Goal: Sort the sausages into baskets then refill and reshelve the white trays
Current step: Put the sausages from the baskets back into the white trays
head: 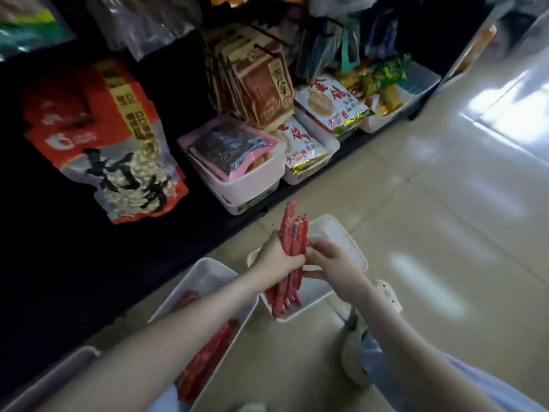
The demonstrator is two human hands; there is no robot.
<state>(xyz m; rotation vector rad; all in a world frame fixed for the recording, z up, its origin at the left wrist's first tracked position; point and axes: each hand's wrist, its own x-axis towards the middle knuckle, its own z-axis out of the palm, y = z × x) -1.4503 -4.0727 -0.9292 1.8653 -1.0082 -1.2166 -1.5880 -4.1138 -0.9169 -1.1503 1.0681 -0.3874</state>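
- Tiled floor [430, 233]: carries two white trays, right of a dark shelf [89, 278].
- Left tray [208, 273], near: loose red sausages [208, 355] inside.
- Right tray [341, 233], centre: below both hands.
- Sausage bundle [292, 233]: tilted over the right tray.
- Left hand [276, 258], right hand [332, 260]: side by side, both gripping the bundle.

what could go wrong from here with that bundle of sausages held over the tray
1. The bundle of sausages, gripped by the left hand and right hand, is uneven; one stick pokes above the rest and could slip onto the floor tiles beside the white tray.
2. The second tray, holding sausages, lies under the left forearm; a dropped stick might land there and mix the sorts.
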